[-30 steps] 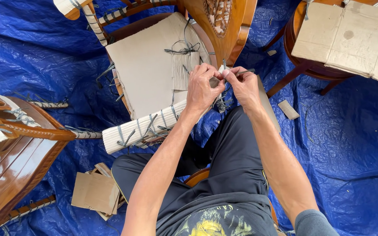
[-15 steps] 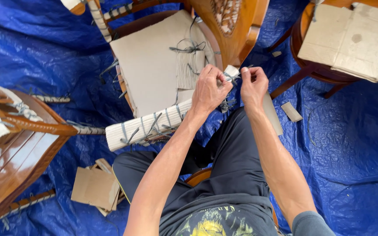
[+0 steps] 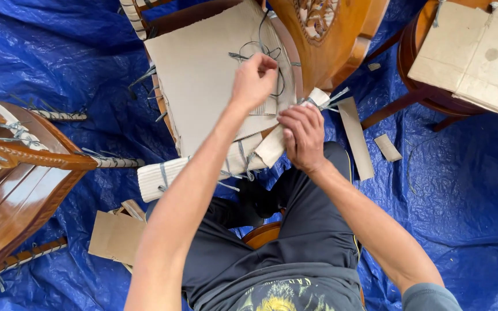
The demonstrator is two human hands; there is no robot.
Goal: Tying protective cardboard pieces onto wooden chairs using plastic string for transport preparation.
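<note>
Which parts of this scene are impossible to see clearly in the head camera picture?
- Head view: the fingertips of the left hand are curled under, so what they pinch on the cardboard sheet is hidden.
- Head view: the right hand covers the wrapped chair rail end beneath it.
- Head view: the carved chair back is cut off by the top edge.
- Head view: the grey string knots are too small to trace.

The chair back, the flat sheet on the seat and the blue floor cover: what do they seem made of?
Chair back: varnished wood, apparently; glossy orange-brown with a carved panel.
Flat sheet, under the left hand: corrugated cardboard, matte tan; fluting shows on a strip.
Blue floor cover: probably plastic tarpaulin, shiny and creased.
</note>
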